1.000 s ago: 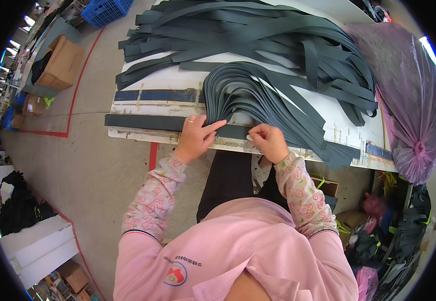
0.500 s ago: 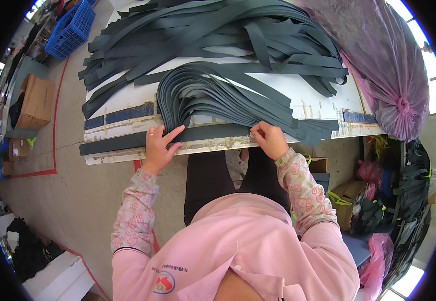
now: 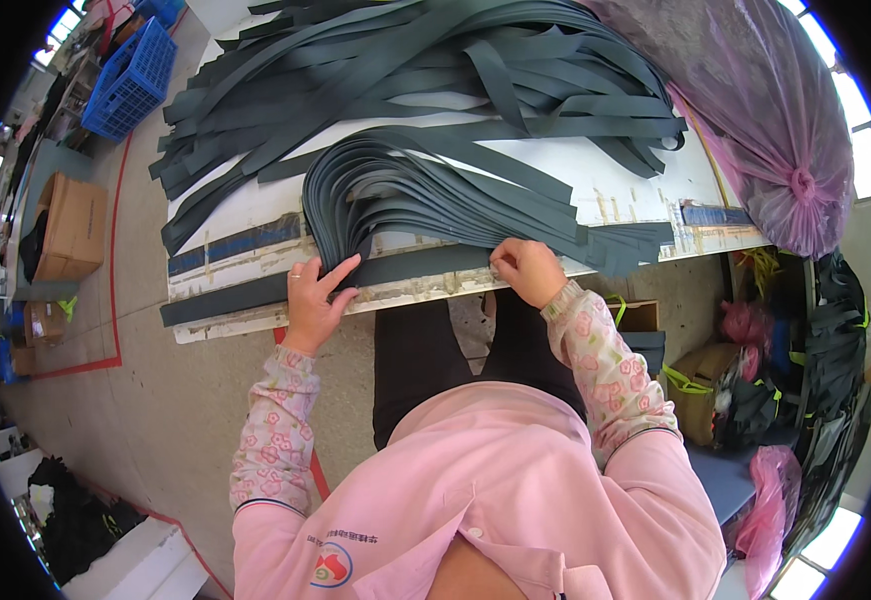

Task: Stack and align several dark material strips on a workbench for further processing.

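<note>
Between the left hand (image 3: 313,303) and the right hand (image 3: 532,272), a hand could pass in over the near edge of the tabletop (image 3: 610,185) and above the flat dark strap (image 3: 417,264), until the looped strap bundle (image 3: 425,185) blocks the way just beyond. Toward the right edge, bare white surface leaves room between the bundle's fanned ends and the heaped straps (image 3: 355,90) crowding the far side, while a tied pink plastic bag (image 3: 755,110) bulges there. By the left edge, a narrower lane opens between heap and flat strap.
</note>
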{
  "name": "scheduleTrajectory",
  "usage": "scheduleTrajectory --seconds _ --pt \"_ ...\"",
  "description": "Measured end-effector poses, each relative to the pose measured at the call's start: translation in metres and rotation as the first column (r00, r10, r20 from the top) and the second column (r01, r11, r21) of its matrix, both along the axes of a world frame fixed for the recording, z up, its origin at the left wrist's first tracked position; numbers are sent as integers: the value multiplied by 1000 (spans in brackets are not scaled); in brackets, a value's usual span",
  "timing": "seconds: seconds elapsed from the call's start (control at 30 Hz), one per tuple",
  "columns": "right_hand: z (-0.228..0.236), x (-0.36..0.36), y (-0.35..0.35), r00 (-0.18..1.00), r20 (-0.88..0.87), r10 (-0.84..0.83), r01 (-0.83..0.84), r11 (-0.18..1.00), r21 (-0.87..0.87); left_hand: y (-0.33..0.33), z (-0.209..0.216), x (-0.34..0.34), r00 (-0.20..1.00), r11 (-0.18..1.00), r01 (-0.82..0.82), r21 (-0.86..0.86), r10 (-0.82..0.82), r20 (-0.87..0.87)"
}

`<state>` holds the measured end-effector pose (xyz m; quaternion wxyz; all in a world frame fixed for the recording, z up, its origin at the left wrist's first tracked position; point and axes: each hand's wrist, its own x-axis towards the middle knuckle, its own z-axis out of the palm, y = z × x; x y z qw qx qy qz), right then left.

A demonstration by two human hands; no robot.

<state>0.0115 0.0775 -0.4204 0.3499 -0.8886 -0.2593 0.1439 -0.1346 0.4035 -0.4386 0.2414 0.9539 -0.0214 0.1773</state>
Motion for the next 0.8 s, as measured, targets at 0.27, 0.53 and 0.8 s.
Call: scheduleTrajectory --seconds 0.27,0.53,0.8 --pt "7 -1 -5 928 -369 -43 142 959 244 4 4 1 1000 1000 6 29 -5 -19" --pt "-16 -27 60 796 -592 125 24 971 237 15 21 18 982 977 176 119 -165 -93" --pt "22 -20 71 998 -59 -19 27 990 136 40 117 82 868 912 211 -352 -341 -361"
